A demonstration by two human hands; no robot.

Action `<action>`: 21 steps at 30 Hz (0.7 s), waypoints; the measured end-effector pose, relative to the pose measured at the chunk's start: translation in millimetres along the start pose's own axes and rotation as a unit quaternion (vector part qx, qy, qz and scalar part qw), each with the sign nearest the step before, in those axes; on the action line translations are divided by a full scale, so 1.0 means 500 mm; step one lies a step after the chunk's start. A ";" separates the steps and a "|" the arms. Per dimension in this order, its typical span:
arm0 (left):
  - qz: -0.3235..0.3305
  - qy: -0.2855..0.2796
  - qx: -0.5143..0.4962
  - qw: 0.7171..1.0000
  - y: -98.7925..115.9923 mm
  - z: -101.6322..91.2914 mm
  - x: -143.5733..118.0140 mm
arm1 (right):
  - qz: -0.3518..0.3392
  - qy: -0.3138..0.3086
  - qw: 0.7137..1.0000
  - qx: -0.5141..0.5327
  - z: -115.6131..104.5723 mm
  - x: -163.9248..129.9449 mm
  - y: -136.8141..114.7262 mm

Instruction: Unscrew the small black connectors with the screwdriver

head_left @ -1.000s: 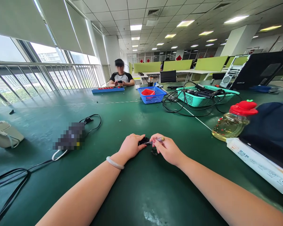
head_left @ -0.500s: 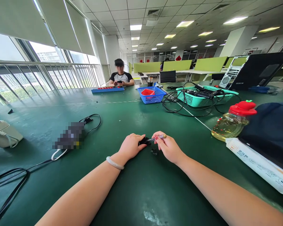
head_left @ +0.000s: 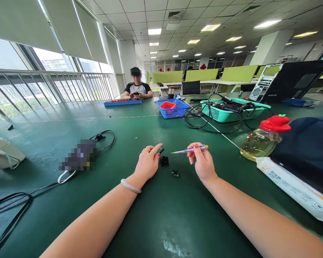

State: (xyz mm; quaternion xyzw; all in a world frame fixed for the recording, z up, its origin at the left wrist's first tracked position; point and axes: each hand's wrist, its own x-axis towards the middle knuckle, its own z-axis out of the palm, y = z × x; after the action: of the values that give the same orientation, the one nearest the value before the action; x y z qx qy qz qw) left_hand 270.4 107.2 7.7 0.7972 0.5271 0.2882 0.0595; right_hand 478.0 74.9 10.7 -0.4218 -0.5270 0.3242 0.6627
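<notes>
1. The screwdriver [head_left: 190, 150] is pinched near its handle end between the thumb and fingertips of the right hand [head_left: 203, 165], its thin metal tip pointing left toward the other hand. It looks light and stiff – a slim shaft with a clear handle, likely smooth, so the grip belongs on the thicker handle and not on the bare tip.
2. The left hand [head_left: 148, 164] holds a small black part [head_left: 160, 149] at the tips of its forefinger and thumb, the other fingers curled under. The piece seems light, hard plastic and easy to drop; a fingertip pinch across its sides suits it.
3. Just right of the left fingertips, a second black piece [head_left: 164, 161] sits on the green table [head_left: 156, 215], free of both hands.
4. Below the gap between the two hands lies a smaller black bit [head_left: 175, 173] – tiny enough to roll or get lost, I judge.
5. On the left wrist sits a pale bangle [head_left: 130, 186].
6. Well beyond the right fingers stands a bottle [head_left: 261, 141] with a red cap; farther off are a blue basket [head_left: 174, 109] and a teal basket [head_left: 231, 111] with cables.
7. A person [head_left: 138, 87] sits at the far end.
</notes>
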 end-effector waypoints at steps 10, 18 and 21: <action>-0.057 -0.061 0.164 0.983 -0.006 0.001 -0.010 | 0.092 0.023 0.995 0.022 -0.012 0.020 0.000; -0.038 -0.064 0.115 0.990 0.006 -0.003 -0.004 | 0.074 -0.041 0.996 -0.027 -0.002 0.009 0.017; -0.001 -0.081 0.046 0.996 0.003 0.000 -0.003 | 0.064 -0.030 0.997 -0.015 -0.004 0.009 0.020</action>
State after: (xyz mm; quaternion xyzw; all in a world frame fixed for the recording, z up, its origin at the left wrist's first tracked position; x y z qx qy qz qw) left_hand 271.3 105.2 7.8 0.8192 0.5342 0.1982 0.0651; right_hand 480.9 82.7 3.4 -0.4549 -0.5238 0.3706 0.6176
